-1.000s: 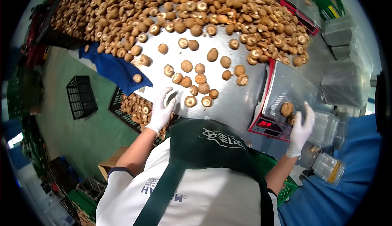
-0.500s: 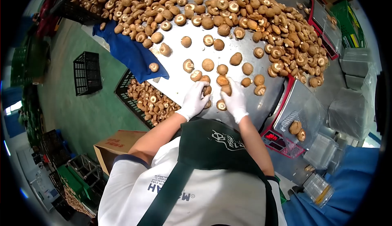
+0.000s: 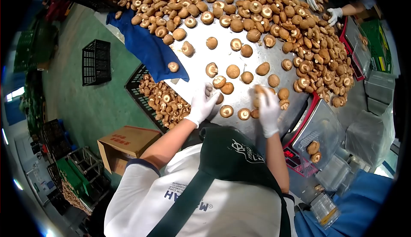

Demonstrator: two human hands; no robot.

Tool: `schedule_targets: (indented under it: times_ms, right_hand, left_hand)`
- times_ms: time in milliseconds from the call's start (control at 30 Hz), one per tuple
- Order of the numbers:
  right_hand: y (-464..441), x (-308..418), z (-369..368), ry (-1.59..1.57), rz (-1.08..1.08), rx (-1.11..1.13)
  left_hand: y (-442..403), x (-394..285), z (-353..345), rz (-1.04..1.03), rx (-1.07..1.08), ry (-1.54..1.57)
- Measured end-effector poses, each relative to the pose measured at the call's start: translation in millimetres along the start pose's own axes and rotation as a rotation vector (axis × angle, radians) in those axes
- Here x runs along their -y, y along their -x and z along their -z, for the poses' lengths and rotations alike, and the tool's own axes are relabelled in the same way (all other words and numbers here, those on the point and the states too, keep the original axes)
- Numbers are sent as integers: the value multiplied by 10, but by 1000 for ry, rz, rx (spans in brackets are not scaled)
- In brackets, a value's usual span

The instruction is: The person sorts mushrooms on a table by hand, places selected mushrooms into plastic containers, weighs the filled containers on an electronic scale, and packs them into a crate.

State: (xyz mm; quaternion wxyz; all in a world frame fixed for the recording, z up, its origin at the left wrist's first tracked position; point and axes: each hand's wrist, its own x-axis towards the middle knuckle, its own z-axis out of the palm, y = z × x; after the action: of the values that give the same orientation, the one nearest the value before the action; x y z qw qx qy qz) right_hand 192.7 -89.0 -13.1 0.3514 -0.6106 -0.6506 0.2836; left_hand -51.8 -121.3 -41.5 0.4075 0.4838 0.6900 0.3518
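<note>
White-gloved left hand (image 3: 202,106): fingers curved at a mushroom (image 3: 220,99), grip unconfirmed.
Right hand (image 3: 269,112): motion-blurred, pinch cannot be told.
Mushrooms (image 3: 233,71): loose across tabletop (image 3: 199,62).
Handling step: apparently picking; next move calls for gentle grip.

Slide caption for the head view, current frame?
Gloved left hand and right hand among shiitake mushrooms on a metal table, digital scale alongside.

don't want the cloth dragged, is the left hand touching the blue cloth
Apart: in the head view, a strip of bare metal tabletop shows between the left hand and the blue cloth.
</note>
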Motion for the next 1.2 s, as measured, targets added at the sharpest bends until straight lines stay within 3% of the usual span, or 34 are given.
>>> schedule_targets:
  times_ms: [33, 67, 100, 167, 233, 267, 367, 433, 500, 700, 733, 867, 1000, 1033, 1100, 1133, 1167, 1200]
  right_hand:
    - [-14, 28, 163, 7, -49, -114]
    - [31, -346, 276, 302, 73, -187]
    - [-30, -142, 447, 47, -213, -292]
    - [2, -480, 591, 88, -251, -405]
    - [55, -920, 527, 73, -320, -293]
    - [76, -932, 445, 102, -248, -275]
    - [97, -598, 197, -28, -273, -122]
    - [180, -487, -26, 133, -152, -77]
    - [248, -402, -127, 80, -74, -38]
    - [584, -187, 73, -22, -138, 147]
    - [646, -205, 156, 46, -119, 170]
    - [821, -240, 325, -44, -392, 232]
    - [729, -39, 250, -55, -440, 283]
    - [705, -63, 186, -10, -339, 279]
    - [654, -99, 28, 77, -137, 270]
    - [596, -7, -41, 24, -155, 309]
    - [536, 79, -104, -29, -173, 348]
    - [513, 9, -215, -49, -146, 433]
  left_hand:
    - [-77, 17, 22, 2, -60, 2]
    - [-189, 62, 32, -131, -154, -52]
    - [-274, -59, 105, -219, -188, -159]
    - [-457, -157, 107, -260, -219, -131]
    - [-662, -60, 76, -189, -26, -208]
    - [-722, -96, 52, -151, 28, -111]
    - [-884, -97, -6, 3, 240, 239]
    - [-946, -62, -30, 28, 285, 307]
    - [-963, -120, 15, 100, 351, 384]
    - [-919, -24, 127, 333, 342, 1019]
    - [-902, 3, 157, 334, 361, 1079]
    - [-780, 64, 229, 304, 373, 1210]
    - [-587, 43, 382, 414, 399, 1464]
    - [-532, -37, 423, 455, 356, 1451]
    - [-498, -85, 413, 403, 225, 977]
    - [-457, -56, 397, 220, 307, 701]
    - [-372, -25, 362, -115, 205, 85]
    - [-259, -147, 363, -200, 237, -223]
